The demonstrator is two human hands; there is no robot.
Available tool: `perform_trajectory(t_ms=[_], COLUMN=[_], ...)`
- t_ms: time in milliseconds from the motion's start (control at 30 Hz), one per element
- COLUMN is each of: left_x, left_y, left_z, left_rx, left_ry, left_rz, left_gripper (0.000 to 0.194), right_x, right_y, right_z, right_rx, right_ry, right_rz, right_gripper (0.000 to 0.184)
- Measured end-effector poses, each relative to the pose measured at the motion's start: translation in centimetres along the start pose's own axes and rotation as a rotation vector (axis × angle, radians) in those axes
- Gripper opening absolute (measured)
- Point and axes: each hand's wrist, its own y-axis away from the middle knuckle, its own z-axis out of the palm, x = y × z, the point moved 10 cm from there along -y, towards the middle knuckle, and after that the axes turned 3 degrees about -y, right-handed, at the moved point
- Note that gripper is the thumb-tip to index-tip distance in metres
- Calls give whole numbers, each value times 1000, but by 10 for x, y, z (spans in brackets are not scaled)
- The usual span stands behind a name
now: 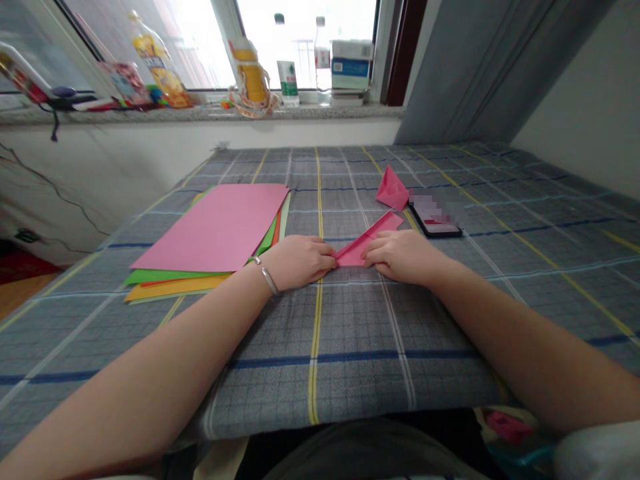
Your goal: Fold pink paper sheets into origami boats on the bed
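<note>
- While the left hand (299, 262) and right hand (404, 257) hold the folded pink paper (354, 253) between them, their fingers (373, 250) press it flat, lightly grasping.
- Even pressure from both sides suits this crease.
- Beyond the fingertips lie a pink paper piece (393, 189) and a smartphone (435, 217).

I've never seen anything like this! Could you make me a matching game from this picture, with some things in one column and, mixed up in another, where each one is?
Things:
1. silver bangle
2. stack of coloured paper
3. smartphone
4. folded pink paper

Places:
A. between the left hand and right hand
B. around the left wrist
C. beyond the right hand
D. left of the left hand

Pairs: 1-B, 2-D, 3-C, 4-A
</note>
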Motion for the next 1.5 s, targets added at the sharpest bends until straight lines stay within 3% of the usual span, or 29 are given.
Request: perform_trajectory(t_ms=[367, 633, 800, 1067, 1133, 1233, 1300, 1400, 1500], left_x=[2, 0, 1, 1, -2, -15, -22, -24, -24], left_y=[1, -1, 0, 3, 3, 5, 7, 7, 5], left_z=[-3, -3, -4, -8, -7, -7, -7, -5, 0], left_rx=[40, 50, 11, 72, 81, 133, 198, 241, 216], left_ry=[27, 0, -18, 52, 48, 118, 246, 404, 431], left_rz=[18, -38, -24, 2, -35, -203, -286, -303, -296], left_gripper=[24, 25, 25, 24, 24, 26, 37, 56, 61], right_x=[-1, -15, -10, -4, -1, 0, -3, -4, 4], right_y=[1, -7, -4, 2, 3, 3, 3, 2, 0], right_z=[-4, 8, 1, -8, -10, -11, -10, -6, 1], right_rx=[42, 55, 24, 3, -3, -10, -18, -32, -62], right_ry=[-33, -34, 12, 47, 99, 159, 190, 246, 316], right_rz=[63, -34, -7, 24, 57, 70, 55, 48, 117], right_gripper=[24, 36, 29, 21, 19, 20, 18, 15, 20])
